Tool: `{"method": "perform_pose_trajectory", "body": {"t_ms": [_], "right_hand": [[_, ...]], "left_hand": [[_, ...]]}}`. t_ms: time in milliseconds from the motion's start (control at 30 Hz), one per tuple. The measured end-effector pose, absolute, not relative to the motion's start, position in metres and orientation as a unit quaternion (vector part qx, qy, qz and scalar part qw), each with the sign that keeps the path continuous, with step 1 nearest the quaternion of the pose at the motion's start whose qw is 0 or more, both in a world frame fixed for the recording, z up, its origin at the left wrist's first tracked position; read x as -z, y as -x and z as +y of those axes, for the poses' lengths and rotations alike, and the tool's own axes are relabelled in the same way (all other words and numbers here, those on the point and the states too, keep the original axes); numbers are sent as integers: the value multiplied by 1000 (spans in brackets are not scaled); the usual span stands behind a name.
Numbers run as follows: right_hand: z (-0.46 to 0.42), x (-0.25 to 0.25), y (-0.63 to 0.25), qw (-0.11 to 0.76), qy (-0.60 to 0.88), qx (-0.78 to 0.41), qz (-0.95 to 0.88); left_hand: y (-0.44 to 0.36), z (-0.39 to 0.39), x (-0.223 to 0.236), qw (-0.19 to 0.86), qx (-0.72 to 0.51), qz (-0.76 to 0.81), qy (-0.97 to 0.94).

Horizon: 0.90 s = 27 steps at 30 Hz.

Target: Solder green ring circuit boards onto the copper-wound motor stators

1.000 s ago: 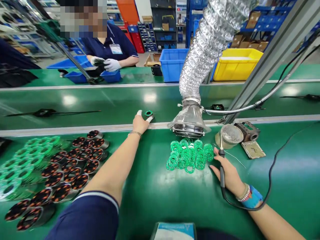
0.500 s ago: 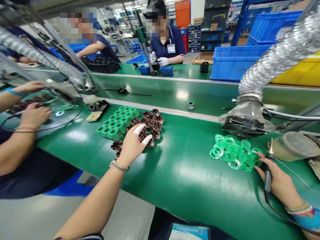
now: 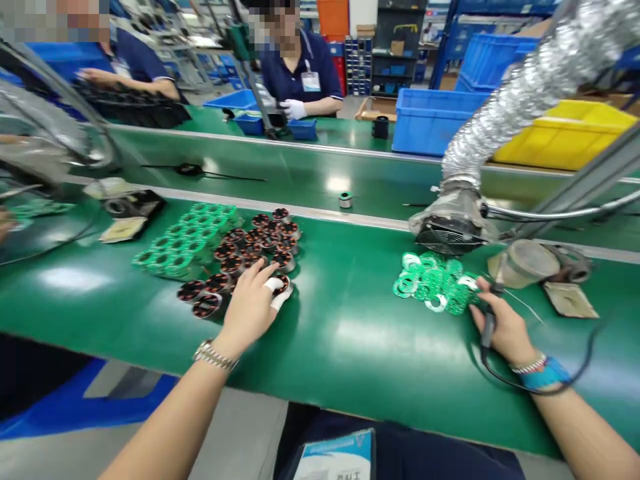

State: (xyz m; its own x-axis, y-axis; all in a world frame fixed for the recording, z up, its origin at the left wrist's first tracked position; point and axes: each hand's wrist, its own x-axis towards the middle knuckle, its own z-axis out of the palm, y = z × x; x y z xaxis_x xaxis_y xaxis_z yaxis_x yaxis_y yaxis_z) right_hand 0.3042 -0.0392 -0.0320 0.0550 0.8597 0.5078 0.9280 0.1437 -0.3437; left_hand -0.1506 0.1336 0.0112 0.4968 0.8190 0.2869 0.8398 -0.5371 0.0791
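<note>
My left hand (image 3: 251, 299), with white finger cots on thumb and forefinger, has closed around a wound motor stator (image 3: 283, 285) at the front right of a group of stators (image 3: 253, 241). These are short silver cylinders with black and copper-coloured tops. In my right hand (image 3: 507, 327) is a soldering iron (image 3: 487, 328), its cable trailing below. The fingertips of that hand touch the right edge of a loose pile of green ring-shaped circuit boards (image 3: 429, 279). One stator with a green ring on top (image 3: 345, 199) stands apart on the conveyor.
Stacked green board panels (image 3: 187, 233) lie left of the stators. A fume-extraction hood (image 3: 447, 230) hangs behind the pile. Right of it stand a round tub (image 3: 525, 263) and a sponge tray (image 3: 570, 299). Co-workers (image 3: 305, 73) sit across the conveyor (image 3: 300, 177).
My left hand has let go of the green-topped stator on the conveyor, moved back to the stator group and closed on one. The view has swung left. My right hand keeps the soldering iron.
</note>
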Motion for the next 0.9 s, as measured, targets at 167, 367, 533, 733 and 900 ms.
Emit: {"method": "perform_pose_trajectory", "body": {"t_ms": [167, 367, 533, 733, 900], "right_hand": [[-41, 24, -291, 296, 615, 18, -730], [-38, 27, -290, 271, 594, 4, -757], [-36, 31, -291, 266, 590, 12, -763], [-27, 26, -292, 249, 560, 15, -790], [-29, 22, -293, 266, 564, 55, -780]], "left_hand": [[94, 76, -10, -137, 134, -357, 914], [29, 18, -16, -207, 143, -259, 933], [32, 4, -6, -258, 238, -326, 878], [29, -7, -1, -340, 253, -453, 785], [-6, -4, -7, -287, 234, -502, 782]]}}
